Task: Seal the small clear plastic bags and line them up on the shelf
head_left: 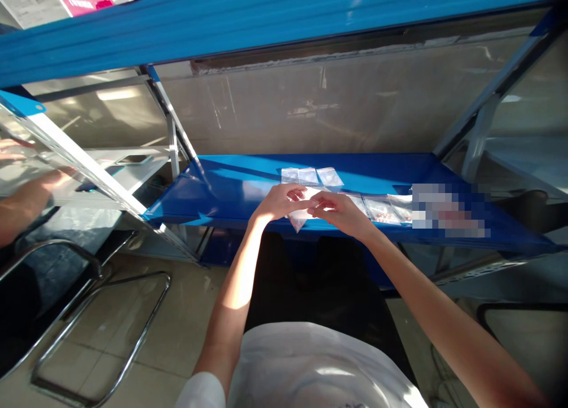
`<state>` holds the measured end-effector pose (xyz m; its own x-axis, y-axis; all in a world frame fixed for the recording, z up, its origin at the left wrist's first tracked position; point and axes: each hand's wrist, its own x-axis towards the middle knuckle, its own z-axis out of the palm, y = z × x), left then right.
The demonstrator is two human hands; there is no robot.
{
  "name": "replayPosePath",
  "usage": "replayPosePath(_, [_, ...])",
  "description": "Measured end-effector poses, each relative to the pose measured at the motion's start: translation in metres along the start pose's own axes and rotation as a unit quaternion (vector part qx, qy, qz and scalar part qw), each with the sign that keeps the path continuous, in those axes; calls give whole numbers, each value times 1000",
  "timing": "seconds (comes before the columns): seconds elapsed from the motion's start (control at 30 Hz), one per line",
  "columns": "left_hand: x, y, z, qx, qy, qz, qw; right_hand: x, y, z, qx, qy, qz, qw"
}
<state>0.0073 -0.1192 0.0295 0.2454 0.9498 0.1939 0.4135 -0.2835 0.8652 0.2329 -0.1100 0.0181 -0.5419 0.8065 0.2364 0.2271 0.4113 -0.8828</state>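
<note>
Small clear plastic bag (298,219) pinched between two bare hands, just above a blue metal shelf (248,177).
Fingers of left hand (279,201) and right hand (341,214) closed on the bag's upper part, fingertips almost meeting; more flat clear bags (381,209) lying on the shelf just beside.

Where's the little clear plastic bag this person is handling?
In the head view, the small clear plastic bag is held at centre between the left hand and right hand, over the blue metal shelf, just in front of two other clear bags.
</note>
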Motion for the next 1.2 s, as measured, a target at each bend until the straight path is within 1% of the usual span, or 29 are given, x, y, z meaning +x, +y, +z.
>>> replayPosePath(0.1, [0,0,1,-25,5,-1,1000,0,0,1,18,16,7,1000])
replayPosePath(0.27, [0,-1,1,-45,-2,-13,999,-2,-4,9,49,36,6,998])
replayPosePath(0.37, [1,-3,-1,-63,-6,16,998,-3,-8,12,57,36,7,998])
replayPosePath(0.47, [5,-7,-2,-98,27,55,993,-4,-10,10,83,47,12,995])
replayPosePath(0.53, [6,-8,-2,-120,57,51,990,-5,-10,7,110,64,14,992])
replayPosePath(0.6, [7,-9,-1,-136,69,36,988,-7,-7,3,128,85,24,988])
replayPosePath(0.73, [6,-8,1,-144,50,20,988,-9,1,1,140,118,47,982])
replayPosePath(0.9, [7,-9,4,-108,13,-1,994,-15,3,5,138,142,39,979])
replayPosePath(1.07, [8,-6,6,-85,10,32,996,-20,-1,5,139,153,24,978])
replayPosePath(1.2, [7,-1,5,-93,-1,56,994,-22,-4,4,137,171,15,976])
